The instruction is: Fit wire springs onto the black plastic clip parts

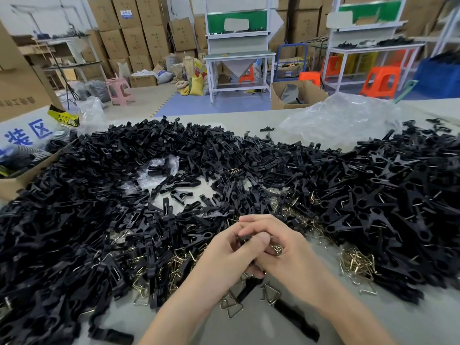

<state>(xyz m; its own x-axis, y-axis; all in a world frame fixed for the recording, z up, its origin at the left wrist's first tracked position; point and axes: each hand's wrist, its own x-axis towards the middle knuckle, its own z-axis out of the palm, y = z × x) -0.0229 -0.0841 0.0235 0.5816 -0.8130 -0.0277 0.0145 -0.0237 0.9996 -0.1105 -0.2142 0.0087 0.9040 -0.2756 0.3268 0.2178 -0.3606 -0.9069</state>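
Observation:
My left hand [225, 255] and my right hand [283, 247] meet low in the middle of the view, fingers curled together round a black plastic clip part [242, 239]. A wire spring [276, 249] shows between the fingers of my right hand. Most of the held clip part is hidden by the fingers. A big heap of loose black clip parts [104, 200] lies to the left and behind. Another heap of black clips [398, 195] lies to the right. Loose wire springs [358, 266] are scattered right of my hands, and more springs [179, 267] lie to the left.
The grey table [373, 319] shows bare at the lower right. A crumpled clear plastic bag [341, 118] lies at the back right. A cardboard box [17, 175] stands at the left edge. Workbenches, stools and stacked cartons fill the room behind.

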